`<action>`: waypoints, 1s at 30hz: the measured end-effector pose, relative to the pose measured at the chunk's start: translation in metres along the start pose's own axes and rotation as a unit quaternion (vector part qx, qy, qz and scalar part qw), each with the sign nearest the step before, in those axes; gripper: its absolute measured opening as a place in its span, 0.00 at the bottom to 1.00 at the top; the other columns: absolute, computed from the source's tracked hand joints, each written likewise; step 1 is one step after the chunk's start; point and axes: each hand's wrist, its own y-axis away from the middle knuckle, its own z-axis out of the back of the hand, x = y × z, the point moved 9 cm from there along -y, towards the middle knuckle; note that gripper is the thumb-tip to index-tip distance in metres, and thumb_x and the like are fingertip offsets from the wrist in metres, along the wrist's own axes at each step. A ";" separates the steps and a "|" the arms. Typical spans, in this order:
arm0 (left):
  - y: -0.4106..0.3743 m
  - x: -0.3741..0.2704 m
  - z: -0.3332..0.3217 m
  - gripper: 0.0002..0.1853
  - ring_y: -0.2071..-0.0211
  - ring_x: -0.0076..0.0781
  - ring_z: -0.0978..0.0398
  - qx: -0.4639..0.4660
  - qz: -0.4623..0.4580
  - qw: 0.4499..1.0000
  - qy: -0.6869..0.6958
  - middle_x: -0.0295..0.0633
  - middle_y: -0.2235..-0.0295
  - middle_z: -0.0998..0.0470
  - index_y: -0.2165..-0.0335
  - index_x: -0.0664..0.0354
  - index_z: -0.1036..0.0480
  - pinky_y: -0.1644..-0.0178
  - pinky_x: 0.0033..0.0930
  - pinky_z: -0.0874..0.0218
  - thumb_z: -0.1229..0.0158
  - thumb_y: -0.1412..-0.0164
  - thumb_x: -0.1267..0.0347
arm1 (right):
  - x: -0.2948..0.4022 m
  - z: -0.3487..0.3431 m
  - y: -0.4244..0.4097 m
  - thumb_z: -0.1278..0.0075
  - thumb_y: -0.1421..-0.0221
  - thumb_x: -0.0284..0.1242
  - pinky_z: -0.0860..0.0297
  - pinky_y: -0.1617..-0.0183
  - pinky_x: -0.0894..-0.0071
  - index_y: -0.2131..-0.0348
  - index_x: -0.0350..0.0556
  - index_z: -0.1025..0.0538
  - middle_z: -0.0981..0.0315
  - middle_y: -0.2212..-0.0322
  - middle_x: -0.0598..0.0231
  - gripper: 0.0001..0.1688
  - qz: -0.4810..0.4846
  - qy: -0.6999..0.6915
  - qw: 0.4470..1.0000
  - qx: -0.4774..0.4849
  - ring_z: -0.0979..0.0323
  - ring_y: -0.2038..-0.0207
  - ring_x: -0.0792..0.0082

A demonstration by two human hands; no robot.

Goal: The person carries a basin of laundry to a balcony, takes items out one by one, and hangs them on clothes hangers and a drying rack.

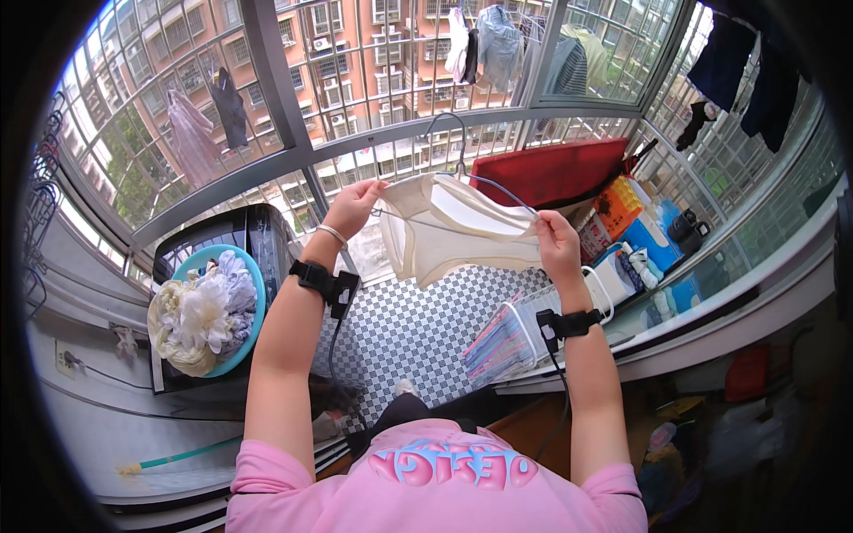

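Observation:
A sheer cream-coloured garment [460, 246] is stretched between my hands, draped on a wire clothes hanger [496, 184] whose hook points up towards the window. My left hand [356, 205] pinches the garment's upper left corner near the hanger's end. At the other end, my right hand [558, 241] grips the garment's edge beside the tip of the hanger. To the left, a light blue plastic basin [260, 313] heaped with white, cream and pale blue cloth stands on a black appliance with a glossy top [200, 230].
Barred windows with a grey frame [413, 133] run across the front, with clothes hanging beyond. A red folded panel [553, 172], boxes and a white wire basket [526, 333] of hangers stand at the right. More hangers [43, 193] hang at far left.

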 end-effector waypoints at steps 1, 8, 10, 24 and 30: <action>-0.003 0.004 0.006 0.16 0.65 0.19 0.30 0.017 0.025 0.999 -0.016 0.33 0.70 0.24 0.63 0.67 0.25 0.58 0.22 0.40 0.52 0.36 0.64 | -0.001 -0.007 -0.009 0.54 0.43 0.23 0.37 0.69 0.80 0.67 0.39 0.27 0.32 0.78 0.66 0.05 0.007 0.002 1.000 0.005 0.34 0.74 0.78; -0.064 0.012 0.087 0.08 0.69 0.17 0.32 -0.116 -0.072 0.987 0.087 0.32 0.71 0.26 0.65 0.64 0.28 0.62 0.22 0.39 0.48 0.39 0.69 | -0.012 -0.064 -0.101 0.55 0.41 0.24 0.45 0.76 0.87 0.66 0.39 0.27 0.38 0.80 0.80 0.07 -0.012 -0.050 0.999 0.015 0.44 0.78 0.90; -0.077 0.006 0.126 0.11 0.67 0.25 0.31 -0.221 -0.133 0.965 0.044 0.38 0.66 0.26 0.60 0.63 0.30 0.59 0.26 0.37 0.47 0.42 0.71 | -0.015 -0.075 -0.136 0.55 0.40 0.26 0.45 0.76 0.87 0.66 0.39 0.27 0.38 0.80 0.80 0.08 0.012 -0.042 0.999 -0.012 0.44 0.78 0.89; -0.163 -0.008 0.173 0.12 0.59 0.49 0.32 -0.240 -0.205 0.896 -0.313 0.48 0.64 0.28 0.65 0.62 0.30 0.53 0.42 0.41 0.43 0.50 0.70 | -0.023 -0.316 -0.382 0.59 0.39 0.26 0.34 0.60 0.80 0.61 0.42 0.29 0.29 0.68 0.68 0.09 -0.149 -0.371 0.903 0.161 0.31 0.66 0.78; -0.209 -0.020 0.164 0.10 0.55 0.37 0.33 -0.190 -0.274 0.772 -0.541 0.39 0.63 0.30 0.68 0.56 0.29 0.49 0.42 0.46 0.42 0.54 0.73 | -0.022 -0.457 -0.460 0.61 0.38 0.25 0.32 0.63 0.76 0.61 0.42 0.31 0.30 0.68 0.67 0.08 -0.173 -0.429 0.847 0.262 0.31 0.67 0.77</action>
